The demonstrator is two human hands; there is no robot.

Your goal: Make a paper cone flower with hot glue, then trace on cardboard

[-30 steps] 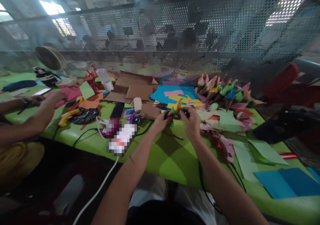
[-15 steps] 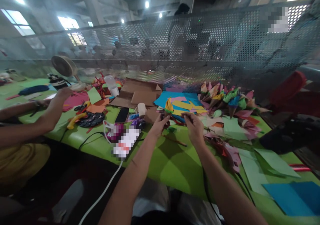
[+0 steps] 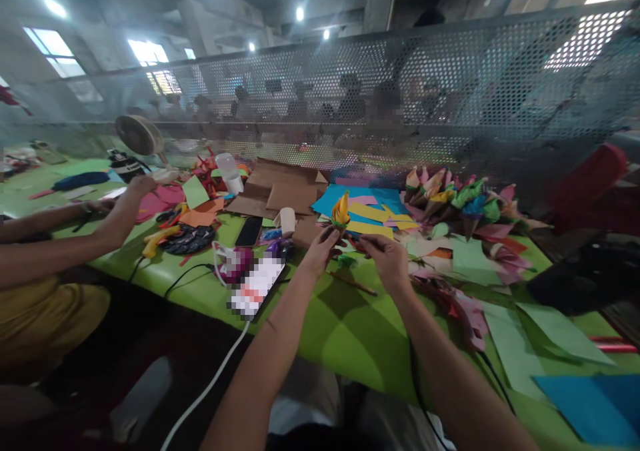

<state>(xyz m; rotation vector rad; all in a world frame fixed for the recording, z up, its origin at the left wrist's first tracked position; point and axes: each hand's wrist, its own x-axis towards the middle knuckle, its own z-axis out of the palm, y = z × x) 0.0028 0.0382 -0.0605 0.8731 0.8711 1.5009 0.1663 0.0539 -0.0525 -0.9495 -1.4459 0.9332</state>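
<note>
A yellow twisted paper flower (image 3: 341, 209) with a green collar at its base stands upright in my left hand (image 3: 323, 251), whose fingers pinch it from below. My right hand (image 3: 389, 256) is just to the right, thumb and fingers pressed together. What those fingers hold, if anything, is too small to make out. Between and beneath the hands lies a crumpled green paper scrap (image 3: 347, 259). Nearer to me, a pencil (image 3: 353, 283) rests on the green tabletop (image 3: 350, 331).
Paper flowers (image 3: 467, 194) stand bunched at the back right. A pink glue gun (image 3: 470, 317) with a cord lies right of my arm. On the left are a phone (image 3: 257, 287) on a white cable, dark scissors-like tools and a co-worker's arms (image 3: 110, 234). Brown cardboard (image 3: 290, 196) lies behind.
The yellow flower stands slightly taller above my left fingers. My right hand has drawn a little closer to the left one, and the whole view has shifted slightly.
</note>
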